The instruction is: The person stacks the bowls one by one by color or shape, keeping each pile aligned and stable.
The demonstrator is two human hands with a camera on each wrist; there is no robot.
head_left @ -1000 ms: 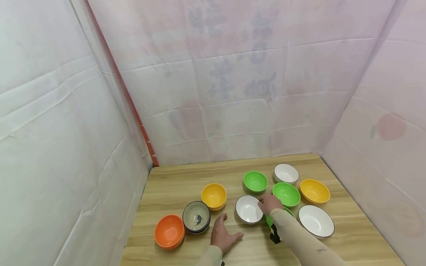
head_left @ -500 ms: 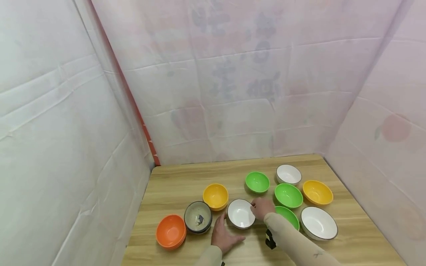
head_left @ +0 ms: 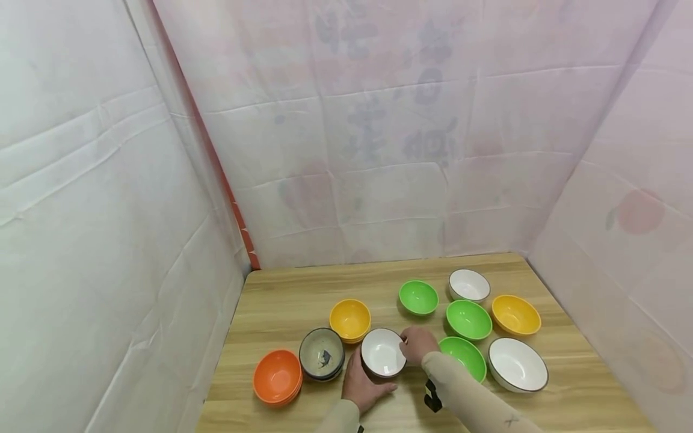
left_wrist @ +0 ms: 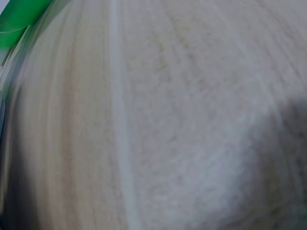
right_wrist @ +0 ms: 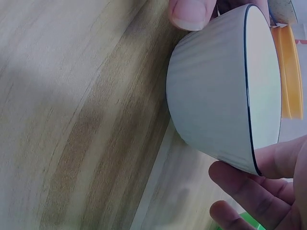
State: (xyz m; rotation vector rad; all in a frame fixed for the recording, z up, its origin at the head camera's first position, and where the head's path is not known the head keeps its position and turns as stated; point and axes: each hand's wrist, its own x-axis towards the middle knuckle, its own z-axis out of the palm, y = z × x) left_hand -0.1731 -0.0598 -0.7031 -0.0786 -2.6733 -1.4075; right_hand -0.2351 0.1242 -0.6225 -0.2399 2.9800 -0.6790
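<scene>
A white bowl with a dark rim [head_left: 383,352] is between the two hands, in front of the yellow bowls. My right hand [head_left: 419,346] pinches its right rim; in the right wrist view the thumb lies inside and the fingers [right_wrist: 249,189] outside. My left hand [head_left: 361,382] lies at the bowl's near left side, thumb and fingers spread around it. The left thumb [right_wrist: 189,14] touches or nearly touches the bowl's wall in the right wrist view. The left wrist view shows blurred wooden tabletop [left_wrist: 158,120] and a green edge [left_wrist: 21,19], without the hand.
Left of the hands stand orange bowls [head_left: 277,376], grey patterned bowls [head_left: 322,353] and yellow stacked bowls [head_left: 350,320]. On the right are green bowls [head_left: 468,319], a yellow bowl [head_left: 516,314], an oval white bowl [head_left: 518,364] and another white bowl [head_left: 469,284]. Cloth walls enclose the table.
My right hand has brought the white bowl left and nearer, into the space between the left thumb and fingers. A near green bowl is uncovered. The left hand has stayed nearly still.
</scene>
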